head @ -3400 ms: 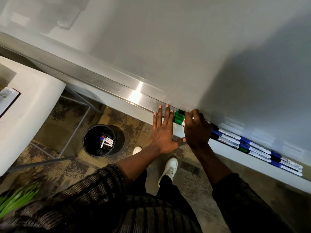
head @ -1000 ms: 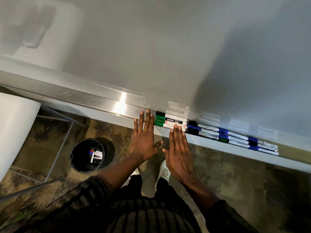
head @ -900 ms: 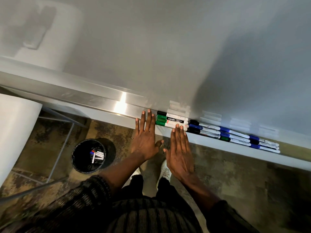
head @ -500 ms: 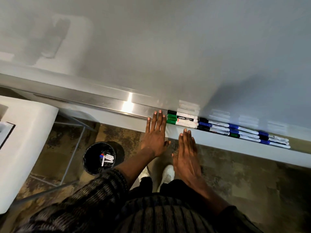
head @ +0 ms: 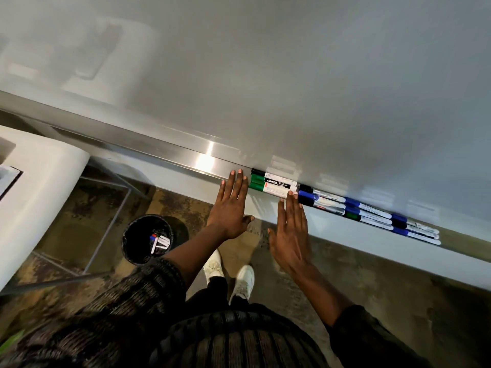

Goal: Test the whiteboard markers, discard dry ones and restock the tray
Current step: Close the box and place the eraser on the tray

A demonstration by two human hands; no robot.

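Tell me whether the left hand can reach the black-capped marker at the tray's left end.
Probably yes. The left hand lies open, fingertips just beside the black-capped marker, which nothing covers; the right hand sits further right.

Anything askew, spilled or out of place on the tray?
Nothing stands out. The markers lie in tidy parallel rows on the tray. The bin stands upright with discarded markers inside. The left hand and right hand are flat, holding nothing.

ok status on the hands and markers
Left hand open, flat beside the markers. Right hand open, fingertips at the row's front. Nothing in the way.
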